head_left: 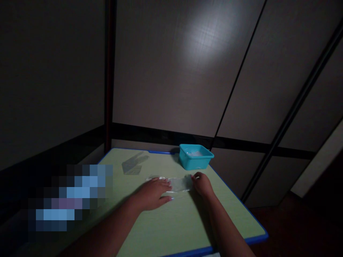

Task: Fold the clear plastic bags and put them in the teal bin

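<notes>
A clear plastic bag (179, 184) lies across the middle of the table, with something pale grey showing at its right end. My left hand (155, 194) rests flat on the left part of the bag, fingers stretched out and thumb apart. At the bag's right end, my right hand (201, 184) pinches its edge between thumb and fingers, slightly raised off the tabletop. Beneath my left palm the bag is hidden.
A turquoise plastic basket (197, 162) with whitish contents stands at the back right. Toward the back left lies a flat grey see-through piece (134, 164). The light green table (166, 232) has a blue rim; cabinet panels (166, 78) rise behind it. A pixelated patch covers the left.
</notes>
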A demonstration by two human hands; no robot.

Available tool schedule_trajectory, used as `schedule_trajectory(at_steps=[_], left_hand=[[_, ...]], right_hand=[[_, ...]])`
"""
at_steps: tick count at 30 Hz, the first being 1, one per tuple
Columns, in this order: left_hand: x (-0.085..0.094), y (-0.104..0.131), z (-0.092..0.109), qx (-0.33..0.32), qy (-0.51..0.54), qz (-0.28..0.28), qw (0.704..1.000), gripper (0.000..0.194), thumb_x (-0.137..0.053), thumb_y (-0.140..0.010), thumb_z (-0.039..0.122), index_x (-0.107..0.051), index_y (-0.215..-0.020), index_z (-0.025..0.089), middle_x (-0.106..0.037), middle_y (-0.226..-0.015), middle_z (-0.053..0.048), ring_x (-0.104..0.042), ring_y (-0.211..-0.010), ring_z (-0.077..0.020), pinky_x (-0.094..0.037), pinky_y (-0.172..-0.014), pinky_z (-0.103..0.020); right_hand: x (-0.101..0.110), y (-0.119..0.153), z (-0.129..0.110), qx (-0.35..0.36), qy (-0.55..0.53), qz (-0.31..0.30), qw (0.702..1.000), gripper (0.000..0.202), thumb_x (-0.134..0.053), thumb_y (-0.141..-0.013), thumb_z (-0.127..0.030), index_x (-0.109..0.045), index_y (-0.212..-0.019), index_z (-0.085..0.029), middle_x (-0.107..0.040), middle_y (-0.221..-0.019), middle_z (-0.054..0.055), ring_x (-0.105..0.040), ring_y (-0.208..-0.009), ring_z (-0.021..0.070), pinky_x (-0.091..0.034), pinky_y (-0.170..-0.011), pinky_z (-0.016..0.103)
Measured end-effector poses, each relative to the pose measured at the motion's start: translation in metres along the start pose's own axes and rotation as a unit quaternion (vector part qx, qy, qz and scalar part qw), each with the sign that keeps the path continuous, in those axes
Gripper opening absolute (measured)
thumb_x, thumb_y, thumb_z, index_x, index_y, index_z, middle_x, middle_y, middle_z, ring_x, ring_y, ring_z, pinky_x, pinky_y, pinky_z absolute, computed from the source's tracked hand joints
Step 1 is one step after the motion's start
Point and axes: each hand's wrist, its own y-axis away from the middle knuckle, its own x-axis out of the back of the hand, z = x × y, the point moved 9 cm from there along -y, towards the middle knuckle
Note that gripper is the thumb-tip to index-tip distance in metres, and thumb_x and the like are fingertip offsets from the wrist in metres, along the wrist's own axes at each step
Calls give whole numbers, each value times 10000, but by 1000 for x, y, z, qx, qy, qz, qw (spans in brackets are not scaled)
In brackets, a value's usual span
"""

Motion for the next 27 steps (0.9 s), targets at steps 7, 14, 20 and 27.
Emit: schedule_trajectory(at_steps=[7,14,20,27], left_hand=[[-1,0,0,-1,-8,0,1000,444,-409,-854,494,-521,-1218,266,-505,-1302,-35,-431,-1216,-225,-267,-1047,-394],[-6,-1,-5,9,-14,9,1000,463,-442,-844,481,-491,-1244,253,-485,-1319,-57,-404,-1237,-239,-257,-1044,-426],[-9,-1,-8,25,-7,5,1000,489,-426,-845,502,-458,-1271,265,-445,-1349,-65,-370,-1262,-243,-222,-1048,-462],[-7,0,-8,36,-13,4,999,480,-432,-840,500,-455,-1269,286,-448,-1347,-61,-369,-1262,-239,-211,-1048,-475]], right_hand=[[-7,10,-18,7,-284,-66,956,516,-364,-806,-573,-578,-904,-113,-663,-795,87,-618,-670,164,-425,-554,231],[-8,7,-5,-1,-178,-28,984,527,-520,-670,-638,-561,-540,-129,-524,-464,20,-444,-442,122,-267,-436,237],[-4,12,-12,1,-8,-23,1000,547,-401,-746,-631,-657,-701,-149,-659,-732,106,-592,-759,244,-417,-639,325],[-24,28,-35,77,116,-95,986,557,-306,-803,-643,-607,-1102,-282,-442,-1342,70,-258,-1290,320,-122,-976,633]])
